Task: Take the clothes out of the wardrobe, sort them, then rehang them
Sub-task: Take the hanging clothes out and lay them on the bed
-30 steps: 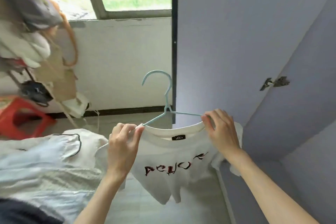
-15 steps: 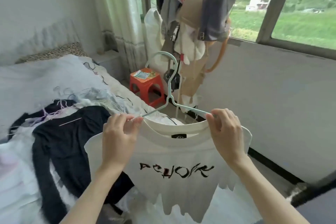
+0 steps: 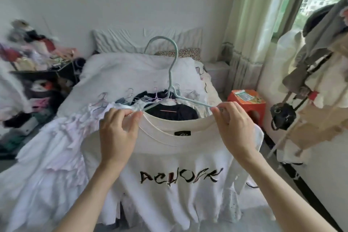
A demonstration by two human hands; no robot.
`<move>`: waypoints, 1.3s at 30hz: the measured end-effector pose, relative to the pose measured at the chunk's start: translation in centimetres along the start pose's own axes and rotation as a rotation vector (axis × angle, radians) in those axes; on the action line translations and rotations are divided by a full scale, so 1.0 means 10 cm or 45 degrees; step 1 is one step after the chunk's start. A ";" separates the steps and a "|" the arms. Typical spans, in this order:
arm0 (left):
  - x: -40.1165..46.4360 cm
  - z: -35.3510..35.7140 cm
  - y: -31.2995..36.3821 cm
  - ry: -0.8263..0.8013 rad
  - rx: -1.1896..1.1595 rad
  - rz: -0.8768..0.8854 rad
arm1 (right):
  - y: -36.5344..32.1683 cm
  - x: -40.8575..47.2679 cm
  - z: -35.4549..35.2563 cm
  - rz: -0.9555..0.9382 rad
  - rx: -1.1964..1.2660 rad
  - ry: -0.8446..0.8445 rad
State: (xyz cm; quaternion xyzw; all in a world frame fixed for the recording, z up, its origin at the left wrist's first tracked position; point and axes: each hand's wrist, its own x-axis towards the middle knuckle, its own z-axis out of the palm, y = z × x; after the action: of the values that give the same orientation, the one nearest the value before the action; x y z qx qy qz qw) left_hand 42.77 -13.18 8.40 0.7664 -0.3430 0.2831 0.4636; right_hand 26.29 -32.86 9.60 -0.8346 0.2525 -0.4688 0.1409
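A white T-shirt (image 3: 180,160) with dark lettering across the chest hangs on a pale blue hanger (image 3: 174,73), held up over the bed. My left hand (image 3: 118,133) pinches the shirt's left shoulder together with the hanger's arm. My right hand (image 3: 232,128) pinches the right shoulder and the hanger's other arm. Behind the shirt, a pile of clothes (image 3: 56,147) on thin hangers lies on the bed, white ruffled pieces at the left and a black garment (image 3: 175,112) in the middle. The wardrobe is out of view.
The bed (image 3: 131,69) with a white cover fills the middle. A cluttered rack (image 3: 32,58) stands at the left. At the right are an orange stool (image 3: 246,100), curtains (image 3: 250,30), and a stand hung with bags and clothes (image 3: 308,84).
I have turned left from the wardrobe and window toward the bed, carrying the T-shirt on its hanger. Both hands keep the same grip on the shoulders.
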 end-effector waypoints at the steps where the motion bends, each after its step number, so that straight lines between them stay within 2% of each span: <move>1: 0.06 -0.09 -0.07 0.031 0.032 -0.007 | -0.08 0.06 0.11 -0.004 0.029 -0.026; 9: 0.62 -0.63 -0.87 0.260 0.357 0.037 | -0.78 0.42 1.15 -0.085 0.199 -0.134; 14: 1.06 -0.81 -1.58 0.282 0.445 0.044 | -1.24 0.61 1.91 -0.052 0.252 -0.135; 20: 1.63 -0.74 -2.50 0.178 0.327 0.029 | -1.60 0.93 2.84 0.008 0.247 -0.091; 27: 2.35 -0.28 -3.33 0.086 0.203 0.002 | -1.68 1.55 3.72 0.022 0.238 -0.081; 34: 3.04 0.58 -4.08 -0.005 0.178 -0.080 | -1.31 2.25 4.77 0.048 0.153 -0.095; 39: 3.29 1.38 -4.72 -0.205 0.216 -0.242 | -0.88 2.53 5.64 0.189 0.099 -0.257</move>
State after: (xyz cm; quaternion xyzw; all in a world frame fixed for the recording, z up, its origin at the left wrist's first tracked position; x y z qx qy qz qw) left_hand 101.48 -18.49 3.12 0.8520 -0.2797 0.2036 0.3929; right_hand 87.88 -39.58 2.38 -0.8506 0.2796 -0.3801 0.2320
